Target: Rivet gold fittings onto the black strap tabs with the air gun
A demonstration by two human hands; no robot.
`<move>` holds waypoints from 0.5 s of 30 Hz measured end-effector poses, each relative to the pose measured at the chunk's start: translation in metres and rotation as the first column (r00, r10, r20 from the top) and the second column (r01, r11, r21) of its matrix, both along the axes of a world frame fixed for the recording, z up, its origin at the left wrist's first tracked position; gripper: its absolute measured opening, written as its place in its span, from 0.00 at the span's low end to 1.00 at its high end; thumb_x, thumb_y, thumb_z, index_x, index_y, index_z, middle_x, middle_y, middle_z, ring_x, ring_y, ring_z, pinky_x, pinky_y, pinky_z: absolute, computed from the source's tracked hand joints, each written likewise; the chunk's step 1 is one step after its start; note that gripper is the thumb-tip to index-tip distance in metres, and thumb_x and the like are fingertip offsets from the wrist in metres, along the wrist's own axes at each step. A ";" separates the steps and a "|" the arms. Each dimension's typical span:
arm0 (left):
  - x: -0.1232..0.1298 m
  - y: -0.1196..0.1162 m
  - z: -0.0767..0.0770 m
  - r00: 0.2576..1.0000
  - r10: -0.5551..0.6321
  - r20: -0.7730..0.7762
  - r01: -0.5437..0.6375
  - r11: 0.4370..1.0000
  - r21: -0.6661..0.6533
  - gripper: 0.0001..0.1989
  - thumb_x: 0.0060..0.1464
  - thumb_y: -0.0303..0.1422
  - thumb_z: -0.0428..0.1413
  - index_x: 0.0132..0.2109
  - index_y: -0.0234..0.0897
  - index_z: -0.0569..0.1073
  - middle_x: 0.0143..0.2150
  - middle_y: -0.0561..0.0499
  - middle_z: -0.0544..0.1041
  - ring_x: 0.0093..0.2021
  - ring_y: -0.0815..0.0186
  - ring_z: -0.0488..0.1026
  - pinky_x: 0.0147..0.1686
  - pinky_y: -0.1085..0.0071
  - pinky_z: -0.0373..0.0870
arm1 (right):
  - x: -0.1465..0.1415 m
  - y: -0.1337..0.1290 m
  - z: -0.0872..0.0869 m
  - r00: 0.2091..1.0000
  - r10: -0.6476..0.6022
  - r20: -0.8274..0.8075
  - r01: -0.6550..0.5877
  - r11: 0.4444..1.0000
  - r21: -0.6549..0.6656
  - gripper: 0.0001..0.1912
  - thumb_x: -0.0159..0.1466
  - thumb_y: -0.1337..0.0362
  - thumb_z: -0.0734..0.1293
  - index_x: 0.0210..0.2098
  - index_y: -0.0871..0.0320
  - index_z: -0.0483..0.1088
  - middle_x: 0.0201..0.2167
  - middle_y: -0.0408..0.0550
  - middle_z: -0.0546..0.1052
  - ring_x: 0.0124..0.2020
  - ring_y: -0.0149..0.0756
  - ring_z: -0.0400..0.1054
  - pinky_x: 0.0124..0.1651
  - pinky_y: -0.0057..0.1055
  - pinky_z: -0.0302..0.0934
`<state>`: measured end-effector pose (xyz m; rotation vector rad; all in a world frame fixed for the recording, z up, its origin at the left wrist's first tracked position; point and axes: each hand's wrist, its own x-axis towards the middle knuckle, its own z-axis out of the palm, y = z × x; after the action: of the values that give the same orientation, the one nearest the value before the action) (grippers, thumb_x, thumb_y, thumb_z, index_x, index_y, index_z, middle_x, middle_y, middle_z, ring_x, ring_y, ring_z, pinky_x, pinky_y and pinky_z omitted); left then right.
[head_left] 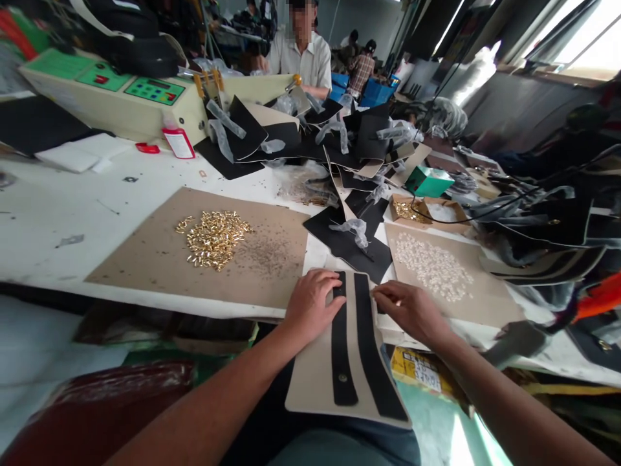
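Note:
A beige panel (315, 382) with two black strips lies across my lap, its far end against the table edge. A round metal snap (342, 378) shows near the lower end of the left strip. My left hand (315, 301) grips the panel's upper left part, thumb and fingers over the left strip. Beside the panel's upper right edge is my right hand (405, 307), fingertips pinched together; whatever they hold is too small to make out. Gold metal pieces (216, 239) lie heaped on brown cardboard (145, 259) to the left. Small whitish pieces (431, 265) are spread on cardboard at the right.
Black and beige panels (281, 139) with clear plastic wraps pile up behind. A machine (116, 97) stands at the back left, a red bottle (178, 142) before it. A green box (429, 182) and small open boxes sit right of centre. A person (310, 58) sits across the table.

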<state>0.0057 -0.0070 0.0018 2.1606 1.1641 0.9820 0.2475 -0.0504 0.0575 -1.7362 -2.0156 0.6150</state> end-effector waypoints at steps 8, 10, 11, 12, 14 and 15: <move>-0.001 -0.001 0.000 1.000 -0.006 -0.031 0.006 1.000 -0.019 0.12 0.57 0.29 0.67 0.48 0.40 0.79 0.56 0.47 0.81 0.60 0.52 0.73 0.59 0.52 0.72 | -0.059 0.040 -0.005 0.999 -0.001 -0.044 -0.009 0.975 -0.221 0.10 0.65 0.59 0.66 0.32 0.54 0.78 0.28 0.42 0.78 0.30 0.35 0.69 0.33 0.31 0.56; -0.001 -0.001 0.002 0.999 -0.008 -0.035 0.007 1.000 -0.026 0.12 0.57 0.29 0.67 0.48 0.40 0.79 0.56 0.47 0.80 0.60 0.53 0.73 0.59 0.52 0.72 | -0.057 0.043 -0.006 0.999 -0.030 -0.022 0.023 0.964 -0.266 0.10 0.63 0.59 0.67 0.29 0.55 0.77 0.25 0.41 0.76 0.28 0.34 0.67 0.31 0.30 0.54; -0.001 -0.001 0.002 0.999 -0.007 -0.036 0.006 0.999 -0.031 0.13 0.56 0.29 0.67 0.48 0.40 0.79 0.57 0.47 0.80 0.60 0.53 0.73 0.59 0.52 0.72 | -0.056 0.045 -0.007 0.999 -0.043 -0.014 0.038 0.958 -0.284 0.10 0.62 0.58 0.67 0.28 0.55 0.76 0.24 0.40 0.75 0.27 0.33 0.67 0.30 0.30 0.53; -0.002 -0.001 0.003 0.999 -0.007 -0.038 0.006 0.999 -0.037 0.13 0.56 0.29 0.68 0.49 0.40 0.79 0.57 0.47 0.80 0.60 0.53 0.73 0.59 0.52 0.72 | -0.055 0.046 -0.007 0.998 -0.059 -0.009 0.054 0.953 -0.298 0.10 0.62 0.58 0.68 0.27 0.55 0.76 0.23 0.40 0.75 0.27 0.33 0.66 0.29 0.30 0.52; -0.002 -0.001 0.004 0.999 -0.009 -0.037 0.007 0.999 -0.045 0.13 0.56 0.30 0.68 0.49 0.40 0.79 0.56 0.47 0.80 0.60 0.53 0.73 0.59 0.52 0.72 | -0.055 0.050 -0.008 0.996 -0.088 -0.004 0.082 0.945 -0.317 0.10 0.60 0.58 0.69 0.26 0.55 0.75 0.21 0.40 0.73 0.25 0.33 0.65 0.28 0.29 0.51; -0.002 0.000 0.005 0.999 -0.011 -0.036 0.009 0.999 -0.047 0.14 0.56 0.30 0.68 0.49 0.40 0.79 0.56 0.47 0.80 0.60 0.53 0.73 0.59 0.52 0.72 | -0.056 0.051 -0.008 0.995 -0.101 -0.002 0.095 0.943 -0.320 0.10 0.60 0.57 0.69 0.26 0.55 0.75 0.21 0.40 0.73 0.25 0.32 0.64 0.27 0.29 0.51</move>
<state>0.0034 -0.0074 0.0067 2.1536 1.1801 0.9055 0.1918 0.0007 0.0491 -1.9900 -1.8835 0.9648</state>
